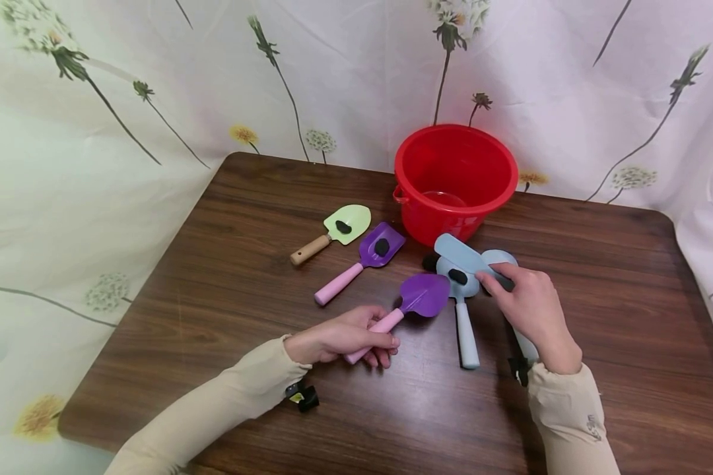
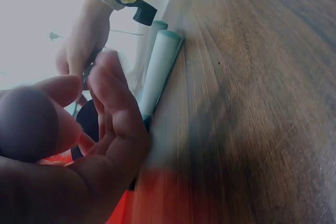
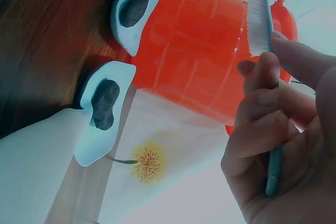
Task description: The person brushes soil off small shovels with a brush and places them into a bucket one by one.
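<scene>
My left hand [image 1: 356, 336] grips the pink handle of a purple trowel [image 1: 426, 295], its blade pointing right toward the blue tools. In the left wrist view the rounded handle end [image 2: 29, 124] fills the near left. My right hand [image 1: 529, 303] pinches a flat, light blue tool [image 1: 457, 254] with a rounded end. The right wrist view shows it nearly edge-on, with a pale, fine-toothed or bristled side [image 3: 257, 22]; its kind I cannot tell. Beneath lies a light blue trowel [image 1: 467, 333] with a dark oval piece [image 1: 457, 276] on its blade. Another light blue trowel [image 1: 499, 256] is partly hidden by that hand.
A red bucket [image 1: 414, 221] stands at the back of the brown table [image 1: 214, 264]. Left of it lie a pale green trowel [image 1: 356, 216] and a purple scoop [image 1: 393, 245], each bearing a dark oval piece. Flower-printed cloth [image 1: 356, 79] hangs behind.
</scene>
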A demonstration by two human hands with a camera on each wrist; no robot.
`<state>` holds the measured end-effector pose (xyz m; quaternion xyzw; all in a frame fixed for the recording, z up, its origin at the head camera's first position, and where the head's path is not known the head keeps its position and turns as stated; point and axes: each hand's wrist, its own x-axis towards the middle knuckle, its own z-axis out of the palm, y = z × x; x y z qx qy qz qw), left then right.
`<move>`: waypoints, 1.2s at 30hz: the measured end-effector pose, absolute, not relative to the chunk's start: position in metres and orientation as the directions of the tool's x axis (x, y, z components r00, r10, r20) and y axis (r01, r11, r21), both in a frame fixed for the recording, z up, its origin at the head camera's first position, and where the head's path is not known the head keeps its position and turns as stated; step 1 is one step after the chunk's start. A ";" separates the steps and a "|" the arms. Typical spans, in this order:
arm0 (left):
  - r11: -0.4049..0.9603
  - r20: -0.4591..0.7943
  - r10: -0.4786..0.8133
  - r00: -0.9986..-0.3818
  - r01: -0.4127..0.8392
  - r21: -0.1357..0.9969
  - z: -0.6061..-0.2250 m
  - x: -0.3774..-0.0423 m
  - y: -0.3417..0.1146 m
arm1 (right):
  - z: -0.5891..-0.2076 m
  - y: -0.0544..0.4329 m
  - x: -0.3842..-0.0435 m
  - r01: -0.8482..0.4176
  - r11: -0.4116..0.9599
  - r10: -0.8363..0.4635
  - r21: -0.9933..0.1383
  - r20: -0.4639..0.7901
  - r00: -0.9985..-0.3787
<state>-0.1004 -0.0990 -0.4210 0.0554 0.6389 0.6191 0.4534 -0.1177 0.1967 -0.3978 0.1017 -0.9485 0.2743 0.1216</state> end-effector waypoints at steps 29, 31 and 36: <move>0.090 -0.398 0.764 -0.508 -0.527 0.845 -0.416 -0.104 -0.094 | -0.395 0.164 -0.113 -0.311 0.618 -0.383 -0.722 0.068 -0.921; 0.118 -0.389 0.771 -0.504 -0.487 0.865 -0.417 -0.105 -0.094 | -0.394 0.163 -0.114 -0.317 0.622 -0.397 -0.716 0.061 -0.916; 0.173 -0.386 0.775 -0.500 -0.420 0.891 -0.417 -0.106 -0.095 | -0.394 0.163 -0.114 -0.345 0.631 -0.437 -0.695 0.050 -0.898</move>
